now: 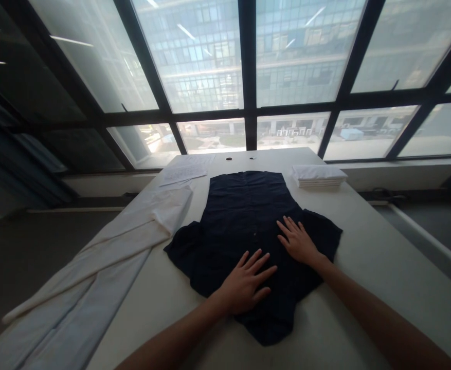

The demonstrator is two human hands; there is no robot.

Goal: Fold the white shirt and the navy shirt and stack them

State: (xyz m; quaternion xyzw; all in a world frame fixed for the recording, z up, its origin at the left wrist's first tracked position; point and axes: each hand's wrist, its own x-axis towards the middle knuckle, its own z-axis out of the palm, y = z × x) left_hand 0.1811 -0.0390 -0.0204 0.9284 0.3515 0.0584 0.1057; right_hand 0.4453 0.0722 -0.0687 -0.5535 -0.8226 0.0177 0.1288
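Observation:
A dark navy short-sleeved shirt (240, 205) lies spread on the white table, its collar end toward me and its hem toward the window. Small buttons run down its middle, and both sleeves stick out to the sides. My left hand (246, 282) rests flat on the near part of the shirt, fingers spread. Farther up and to the right, my right hand (296, 240) also lies flat on the cloth near the right sleeve, fingers apart. Neither hand grips anything. Some cloth under both palms is hidden.
White garments (113, 252) lie along the left side of the table (367, 257) and hang toward its near edge. Behind them are printed paper sheets (184, 172). A stack of folded white cloth (320, 176) sits at the back right. Large windows (202, 51) rise beyond the table.

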